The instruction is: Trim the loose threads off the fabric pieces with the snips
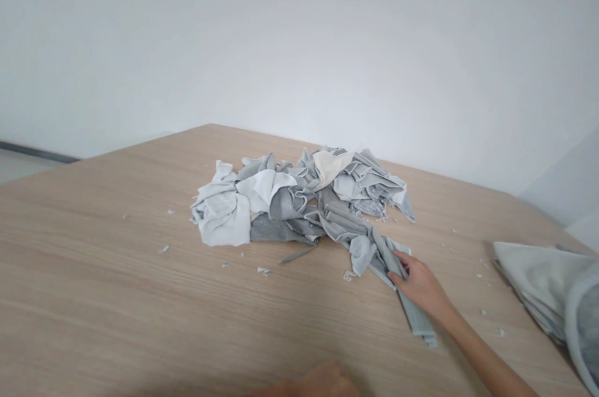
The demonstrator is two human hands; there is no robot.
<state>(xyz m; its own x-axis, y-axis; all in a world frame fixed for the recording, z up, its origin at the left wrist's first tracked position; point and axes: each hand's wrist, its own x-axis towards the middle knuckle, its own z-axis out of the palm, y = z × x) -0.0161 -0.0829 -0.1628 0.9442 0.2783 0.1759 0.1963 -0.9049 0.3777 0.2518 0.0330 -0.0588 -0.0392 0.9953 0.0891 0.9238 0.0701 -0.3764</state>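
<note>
The right forearm (484,350), bare, extends from the lower right diagonally up and leftward. The wrist (444,311) is nearly straight. At the right hand (418,281), thumb (397,279) and fingers (402,255) oppose in a loose pinch. The left hand (325,381) is low, blurred and partly cut off; its finger position cannot be determined.

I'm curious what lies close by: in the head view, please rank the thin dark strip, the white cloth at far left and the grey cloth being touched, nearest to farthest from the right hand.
1. Grey cloth: touching the right hand.
2. Thin dark strip: to the hand's left.
3. White cloth: much farther left.
</note>
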